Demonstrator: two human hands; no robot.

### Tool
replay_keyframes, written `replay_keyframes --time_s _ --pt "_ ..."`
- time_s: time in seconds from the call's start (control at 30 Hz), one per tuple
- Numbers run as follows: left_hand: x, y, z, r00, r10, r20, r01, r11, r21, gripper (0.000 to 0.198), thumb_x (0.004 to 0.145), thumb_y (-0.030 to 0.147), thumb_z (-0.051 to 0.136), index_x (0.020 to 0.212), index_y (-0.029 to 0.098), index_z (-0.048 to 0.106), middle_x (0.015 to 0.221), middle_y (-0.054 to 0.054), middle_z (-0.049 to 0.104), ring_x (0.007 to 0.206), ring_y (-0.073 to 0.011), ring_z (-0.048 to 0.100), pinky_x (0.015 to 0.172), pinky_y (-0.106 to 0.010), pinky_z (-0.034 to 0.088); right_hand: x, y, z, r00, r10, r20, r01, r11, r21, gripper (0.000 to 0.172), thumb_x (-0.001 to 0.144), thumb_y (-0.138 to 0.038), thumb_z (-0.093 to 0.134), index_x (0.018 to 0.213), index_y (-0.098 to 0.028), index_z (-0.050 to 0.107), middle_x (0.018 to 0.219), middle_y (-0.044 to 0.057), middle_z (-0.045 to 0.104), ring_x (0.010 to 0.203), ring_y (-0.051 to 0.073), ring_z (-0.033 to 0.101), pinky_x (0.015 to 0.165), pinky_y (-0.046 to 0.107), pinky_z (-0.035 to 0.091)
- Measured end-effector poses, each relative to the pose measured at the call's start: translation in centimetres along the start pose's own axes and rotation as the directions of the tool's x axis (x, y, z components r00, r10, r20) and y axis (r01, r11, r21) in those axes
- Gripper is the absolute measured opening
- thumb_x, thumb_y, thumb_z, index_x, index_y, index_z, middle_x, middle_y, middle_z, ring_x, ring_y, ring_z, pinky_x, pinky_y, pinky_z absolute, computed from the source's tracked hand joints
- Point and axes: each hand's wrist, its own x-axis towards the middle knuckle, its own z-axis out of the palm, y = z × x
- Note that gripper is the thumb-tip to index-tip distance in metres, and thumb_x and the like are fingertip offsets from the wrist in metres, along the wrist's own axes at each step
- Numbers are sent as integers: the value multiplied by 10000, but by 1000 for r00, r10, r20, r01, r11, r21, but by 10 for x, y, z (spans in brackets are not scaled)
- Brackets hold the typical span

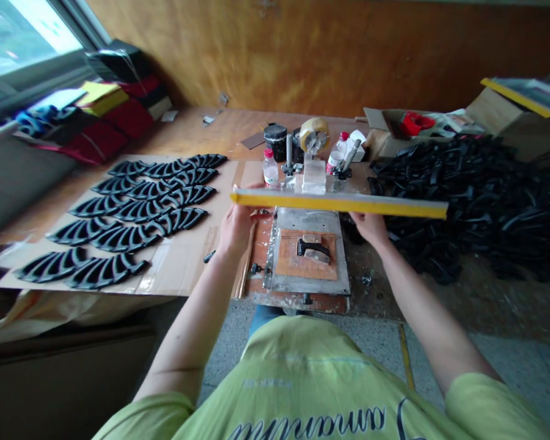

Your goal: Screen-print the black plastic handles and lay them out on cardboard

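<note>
A screen-printing frame with a yellow edge is seen almost edge-on, raised level above the work board. My left hand is closed on it near its left end, with the fingertips partly hidden behind. From below, my right hand grips it right of the middle; the frame covers most of those fingers. Beneath, a flat metal base plate carries a brown square pad. One curved black plastic part lies in a holder on that pad.
Rows of black slatted parts lie on cardboard at left. A heap of black parts fills the right side. Behind the plate stand a red-capped bottle, a black tub, a tape roll and upright clamp posts.
</note>
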Motion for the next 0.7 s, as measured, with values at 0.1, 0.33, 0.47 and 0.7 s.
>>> replay_keyframes --time_s 0.1,0.33,0.47,0.7 --pt "27 17 17 998 57 23 -57 998 10 604 940 676 315 1202 208 592 919 -61 707 932 -183 699 753 -303 558 -39 -23 38 979 -99 176 108 993 -45 366 902 -537 583 911 -185 679 957 93 689 912 226 629 796 316 475" --pt "-45 -64 29 937 -335 99 339 941 -25 579 845 679 545 1130 179 600 1007 -119 726 892 -214 699 738 -322 556 -74 -77 64 953 12 304 45 982 -181 220 1007 -327 451 1029 -160 593 971 132 681 938 233 626 786 315 447" --pt "-112 -119 38 674 -693 256 731 676 -91 519 845 660 563 1014 175 638 1025 -131 729 976 -251 687 772 -355 563 -107 -115 65 962 -144 232 164 984 -73 199 1011 -308 431 1009 -197 595 989 118 665 975 247 596 824 346 450" --pt "-104 -128 -51 745 -634 -207 633 770 -79 262 914 439 543 950 180 558 869 -58 717 693 -167 695 624 -273 551 -86 -47 33 930 -331 162 345 936 -67 229 999 -260 438 965 -199 657 1060 96 629 1047 225 527 930 354 415"
